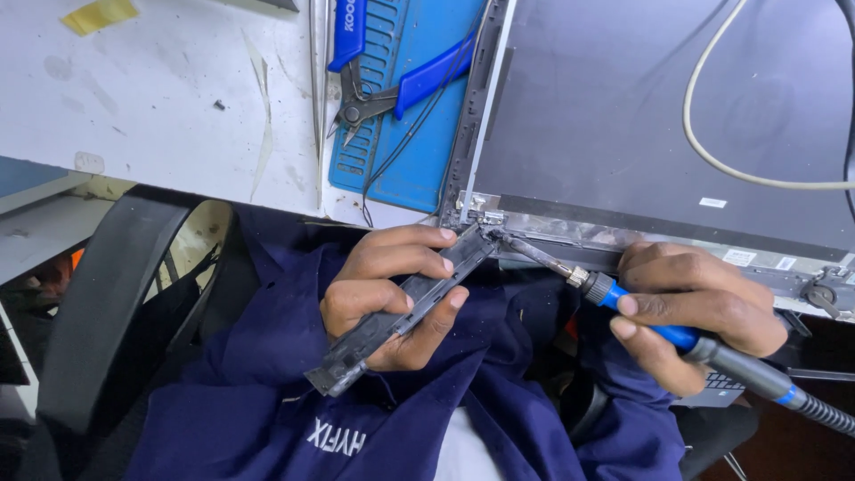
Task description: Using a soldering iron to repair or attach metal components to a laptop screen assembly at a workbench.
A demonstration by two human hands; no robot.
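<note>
Head view, looking down over a lap in a dark blue work jacket point(267, 392) at the near edge of a white bench point(160, 98).

Far left: scrap of yellow tape point(100, 14) stuck on the bench top. Black chair armrest point(107, 294) curves below the bench edge, near left.

Centre far: blue ridged mat point(405, 151) on the bench, with blue-handled cutting pliers point(383, 85) lying on it, jaws pointing near-left. Thin black wire point(405, 142) trails across the mat toward the near edge.

Left hand point(387, 298): clenched around a long dark grey plastic strip point(405, 307), thumb under, fingers over the top. Strip runs diagonally from near-left over the lap up to far-right, its far end touching the corner of the laptop lid.

Laptop lid point(641, 116): dark grey panel, lying flat on the bench, right of the mat. Metal hinge bracket point(481, 209) at its near-left corner; silver foil band along the near edge. Small white rectangular stickers point(712, 202) near that edge, on the right; print too small to read. Cream cable point(712, 151) loops over the lid, far right.

Right hand point(699, 303): grasping a soldering iron point(663, 330) by its blue grip, pen-fashion. Metal tip points left and meets the strip's far end just beside the hinge bracket. Iron's ribbed grey cord exits near right.
</note>
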